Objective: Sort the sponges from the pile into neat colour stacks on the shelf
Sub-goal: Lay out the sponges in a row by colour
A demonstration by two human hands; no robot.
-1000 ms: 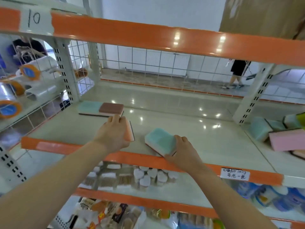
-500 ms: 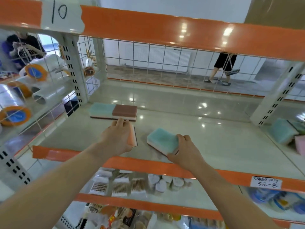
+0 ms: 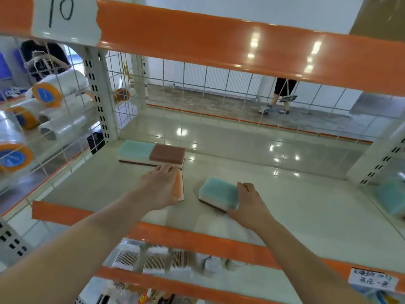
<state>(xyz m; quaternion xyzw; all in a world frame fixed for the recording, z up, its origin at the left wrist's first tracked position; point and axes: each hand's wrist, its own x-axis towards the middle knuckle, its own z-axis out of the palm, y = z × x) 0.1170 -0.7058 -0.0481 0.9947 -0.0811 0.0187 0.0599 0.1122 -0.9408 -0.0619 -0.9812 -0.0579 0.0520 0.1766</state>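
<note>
Mid-frame on the glossy beige shelf (image 3: 285, 207): left hand (image 3: 160, 187) gripping an orange rectangular sponge (image 3: 179, 185), right hand (image 3: 249, 200) clasping a mint-green, white-and-brown layered sponge (image 3: 217, 193).

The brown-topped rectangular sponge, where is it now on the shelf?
In the head view the brown-topped rectangular sponge lies at the shelf's back left, touching the green-topped sponge on its left, just beyond the left hand's fingertips.
</note>
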